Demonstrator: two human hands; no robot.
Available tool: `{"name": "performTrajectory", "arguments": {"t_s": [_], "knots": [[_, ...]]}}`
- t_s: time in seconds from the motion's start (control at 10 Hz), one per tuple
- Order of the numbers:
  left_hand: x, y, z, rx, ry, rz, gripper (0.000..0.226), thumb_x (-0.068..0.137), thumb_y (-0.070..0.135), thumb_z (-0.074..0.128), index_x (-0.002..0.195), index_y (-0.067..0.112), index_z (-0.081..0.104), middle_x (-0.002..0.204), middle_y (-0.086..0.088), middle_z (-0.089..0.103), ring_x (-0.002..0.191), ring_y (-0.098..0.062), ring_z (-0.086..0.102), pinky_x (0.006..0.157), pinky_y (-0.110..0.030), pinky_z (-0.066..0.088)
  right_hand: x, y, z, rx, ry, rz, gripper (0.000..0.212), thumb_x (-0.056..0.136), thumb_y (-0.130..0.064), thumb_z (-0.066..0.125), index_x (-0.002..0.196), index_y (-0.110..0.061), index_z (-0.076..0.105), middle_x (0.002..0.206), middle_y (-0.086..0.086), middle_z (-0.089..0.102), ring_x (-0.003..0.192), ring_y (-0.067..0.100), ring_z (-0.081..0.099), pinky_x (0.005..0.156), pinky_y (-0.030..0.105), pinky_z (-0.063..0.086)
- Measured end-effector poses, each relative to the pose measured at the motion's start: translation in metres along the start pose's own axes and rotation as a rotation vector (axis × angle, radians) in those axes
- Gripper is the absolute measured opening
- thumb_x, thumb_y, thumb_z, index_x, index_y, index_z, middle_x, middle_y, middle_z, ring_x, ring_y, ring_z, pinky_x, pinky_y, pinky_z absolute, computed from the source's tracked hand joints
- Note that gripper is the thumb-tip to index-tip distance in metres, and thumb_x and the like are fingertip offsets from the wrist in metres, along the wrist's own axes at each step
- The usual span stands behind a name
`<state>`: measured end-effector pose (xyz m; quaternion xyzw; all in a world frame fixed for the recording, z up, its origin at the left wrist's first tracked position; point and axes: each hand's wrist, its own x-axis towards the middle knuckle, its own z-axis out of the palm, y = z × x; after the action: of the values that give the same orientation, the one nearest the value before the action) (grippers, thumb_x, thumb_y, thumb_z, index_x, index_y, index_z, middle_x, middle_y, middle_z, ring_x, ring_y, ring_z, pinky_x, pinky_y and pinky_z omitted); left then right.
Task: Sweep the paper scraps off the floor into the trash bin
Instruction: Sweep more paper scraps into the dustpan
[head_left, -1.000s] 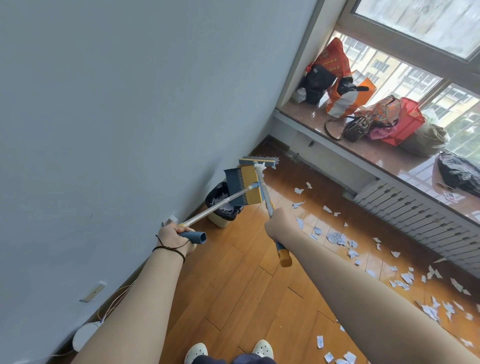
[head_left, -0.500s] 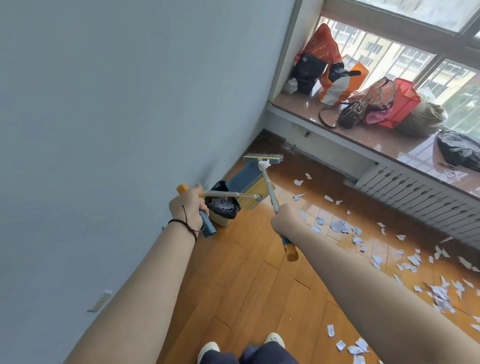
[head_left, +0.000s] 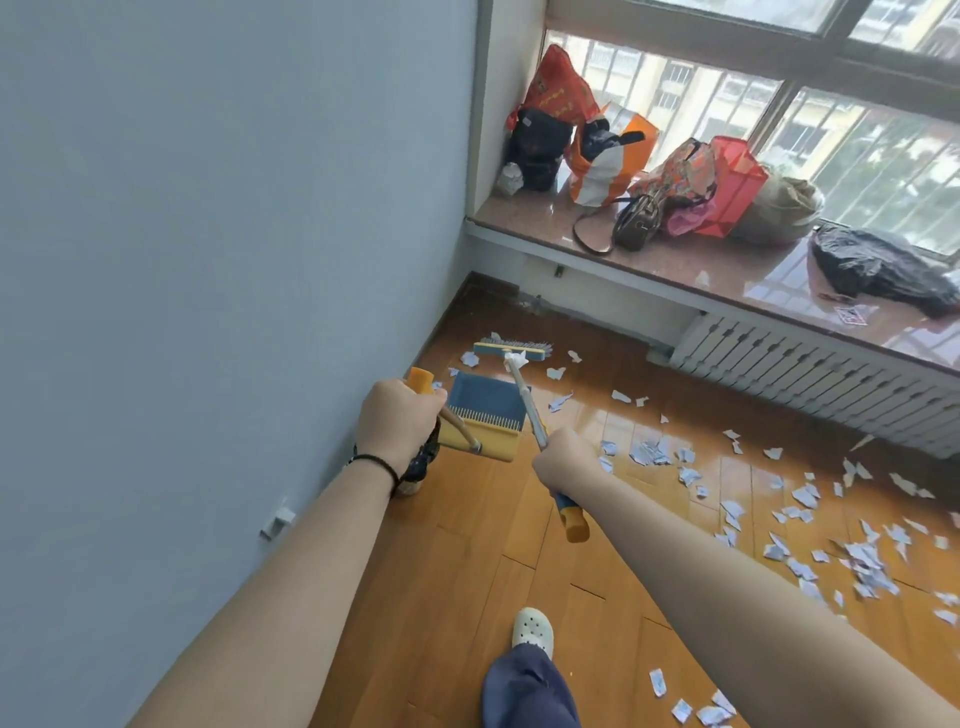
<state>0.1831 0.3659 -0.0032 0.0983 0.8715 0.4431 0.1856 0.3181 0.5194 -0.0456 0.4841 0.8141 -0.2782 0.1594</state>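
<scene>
Left hand (head_left: 397, 421) grips dustpan (head_left: 485, 415); right hand (head_left: 566, 460) (arm outstretched) grips broom (head_left: 519, 364).

Both forearms are bare, with no sleeves in view. A thin black cord bracelet (head_left: 375, 464) circles the wrist of the left hand (head_left: 397, 422); the right hand (head_left: 563, 464) wears nothing. Near the bottom edge, a dark navy fabric trouser leg (head_left: 530, 693) ends at a cream perforated rubber clog (head_left: 533, 626).

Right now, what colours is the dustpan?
The dustpan is dark blue with a yellow edge, seen in the head view.
</scene>
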Motion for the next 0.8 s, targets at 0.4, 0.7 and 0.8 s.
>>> {"name": "performTrajectory", "arguments": {"t_s": [0.4, 0.7, 0.8], "knots": [[0.137, 0.062, 0.129, -0.016, 0.019, -0.198, 0.042, 0.088, 0.036, 0.073, 0.064, 0.012, 0.049, 0.057, -0.007, 0.054, 0.056, -0.030, 0.055, 0.059, -0.033, 0.046, 0.188, 0.039, -0.116, 0.111, -0.141, 0.063, 0.013, 0.089, -0.008, 0.049, 0.096, -0.003, 0.058, 0.092, 0.016, 0.068, 0.070, 0.026, 0.059, 0.065, 0.032, 0.051], [0.246, 0.080, 0.181, 0.095, -0.061, -0.267, 0.044, 0.086, 0.036, 0.074, 0.060, 0.013, 0.048, 0.054, -0.005, 0.052, 0.053, -0.025, 0.053, 0.058, -0.036, 0.048, 0.315, 0.003, -0.141, 0.247, -0.282, 0.068, 0.018, 0.085, -0.010, 0.060, 0.068, -0.012, 0.054, 0.069, 0.007, 0.059, 0.061, 0.022, 0.058, 0.063, 0.032, 0.054], [0.284, 0.083, 0.189, 0.225, -0.139, -0.259, 0.045, 0.088, 0.035, 0.072, 0.057, 0.014, 0.047, 0.051, -0.002, 0.053, 0.053, -0.023, 0.054, 0.061, -0.039, 0.053, 0.359, -0.024, -0.147, 0.248, -0.318, 0.077, 0.016, 0.085, -0.011, 0.061, 0.070, -0.012, 0.056, 0.070, 0.006, 0.061, 0.060, 0.019, 0.057, 0.061, 0.029, 0.052]]}}
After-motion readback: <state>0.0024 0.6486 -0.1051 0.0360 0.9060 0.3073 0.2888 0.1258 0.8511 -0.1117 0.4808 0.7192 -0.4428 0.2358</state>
